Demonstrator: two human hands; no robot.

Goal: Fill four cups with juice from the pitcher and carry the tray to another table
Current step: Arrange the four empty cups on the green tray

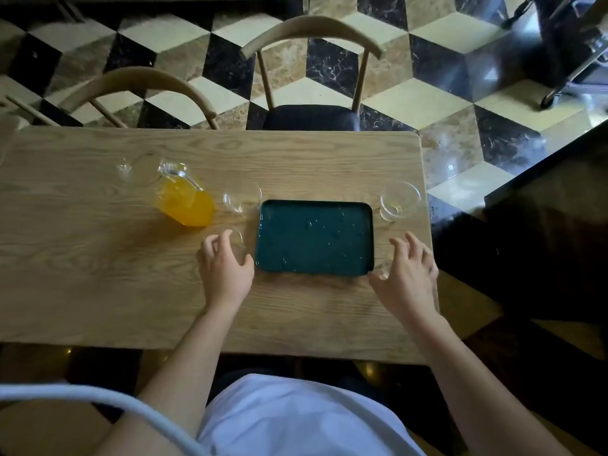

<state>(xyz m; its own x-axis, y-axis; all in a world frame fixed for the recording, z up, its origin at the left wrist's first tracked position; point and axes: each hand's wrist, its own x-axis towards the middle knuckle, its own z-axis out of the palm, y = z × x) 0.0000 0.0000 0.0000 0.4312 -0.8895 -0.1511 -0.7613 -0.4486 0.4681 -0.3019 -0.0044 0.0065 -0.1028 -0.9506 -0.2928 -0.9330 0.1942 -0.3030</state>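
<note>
Nearest to me: white shirt front [296,419] at bottom of frame, w/ a pale cable [108,401] looping across lower left, and both bare forearms reaching fwd over the table edge.

My left hand [225,266] has fingers spread and curled over a clear glass cup [235,240], just left of the tray; touching or hovering, can't tell, not clamped. My right hand [408,271] is likewise spread over another clear cup [385,269] at the tray's near right corner, mostly hidden under the palm; grip can't be told either.

The tray [314,236] is dark teal, rectangular w/ rounded corners and a low rim, surface speckled w/ light flecks, nothing on it, sitting center-right on the table. Two more clear cups, both empty: one [241,197] at the tray's far left corner, one [399,200] just beyond its far right corner near the table's edge. The pitcher [171,189] is clear glass w/ handle and spout, roughly half full of orange juice, well left of the tray.

Table [98,258] is light wood, strong grain, rounded corners. Two curved-back wooden chairs on the far side, one [311,77] w/ dark seat pad, other [138,93] to its left. Floor [437,87] is glossy marble in a black/cream/brown cube pattern. Dark wheeled gear [566,51] top right, blurred.
</note>
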